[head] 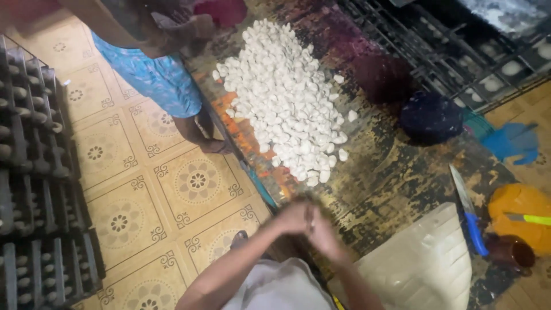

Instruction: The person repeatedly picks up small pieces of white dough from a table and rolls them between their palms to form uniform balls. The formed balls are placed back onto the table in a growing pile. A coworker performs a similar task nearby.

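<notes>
Pressing left hand (291, 218) against right hand (321, 229), palms together over worn table (396, 172) edge; motion blur hiding whether anything between, grip unclear. Lying well beyond: heap of white dough pieces (287, 97). Resting nearby right: blue-handled knife (468, 209), pale block (425, 264).

A cream-white plastic bag (422, 267), bulging and creased, sits at the table's near right corner.

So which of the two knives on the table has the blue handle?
The long-bladed knife beside the pale slab has it. The other knife, lying across the orange lump, has a yellow-green handle.
</notes>
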